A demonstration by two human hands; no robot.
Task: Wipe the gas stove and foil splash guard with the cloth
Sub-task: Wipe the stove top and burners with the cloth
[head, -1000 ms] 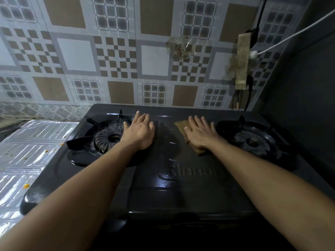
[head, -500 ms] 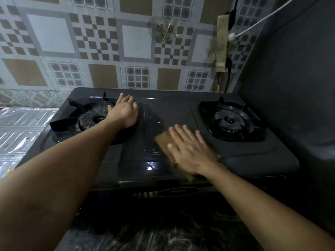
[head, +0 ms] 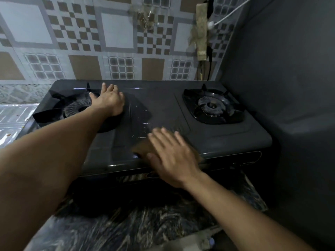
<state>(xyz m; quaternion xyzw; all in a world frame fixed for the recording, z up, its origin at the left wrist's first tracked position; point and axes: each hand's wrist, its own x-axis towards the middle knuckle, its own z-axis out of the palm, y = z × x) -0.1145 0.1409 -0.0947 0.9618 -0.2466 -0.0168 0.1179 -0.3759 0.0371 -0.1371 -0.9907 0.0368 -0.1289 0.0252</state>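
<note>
You get no readable text here. The gas stove (head: 208, 140) carries an oval badge (head: 151, 175) on its front panel, but your right hand (head: 172, 158) covers most of it and the lettering cannot be made out. Faint embossed marks (head: 143, 131) on the stove top between the burners are too blurred to read.

Left hand (head: 110, 100) flat, fingers together, arm stretched far forward. Right hand (head: 172, 156) palm down, fingers spread, blurred, nearer the body.
</note>
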